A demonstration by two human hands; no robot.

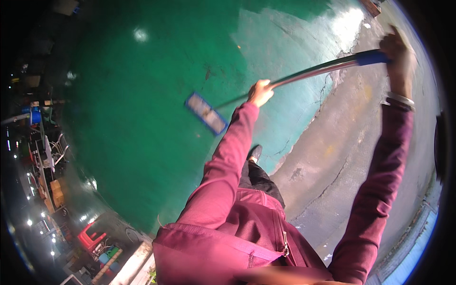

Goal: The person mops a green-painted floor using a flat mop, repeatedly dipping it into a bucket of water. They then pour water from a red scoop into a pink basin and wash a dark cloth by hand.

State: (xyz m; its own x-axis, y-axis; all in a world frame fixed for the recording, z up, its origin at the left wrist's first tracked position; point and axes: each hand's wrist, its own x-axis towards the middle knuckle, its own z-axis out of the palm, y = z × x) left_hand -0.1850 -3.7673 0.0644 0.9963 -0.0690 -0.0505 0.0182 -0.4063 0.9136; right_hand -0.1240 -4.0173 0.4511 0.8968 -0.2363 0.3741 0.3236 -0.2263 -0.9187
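Observation:
A flat mop with a long pole (313, 71) slants across the view, its blue-edged rectangular head (206, 113) resting on the green floor (142, 118). Around the middle of the pole my left hand (261, 92) is closed. My right hand (398, 50) is raised at the far right, at the blue grip (371, 57) on the pole's upper end. It is somewhat blurred, with one finger pointing up and the others curled by the grip. Both arms are in maroon sleeves.
Bare, cracked concrete (327, 152) borders the green paint on the right. My shoe (255, 152) stands near that edge. At lower left are a red plastic chair (90, 237), stacked orange-brown boxes (57, 193) and assorted clutter. A pale ledge (135, 266) lies below.

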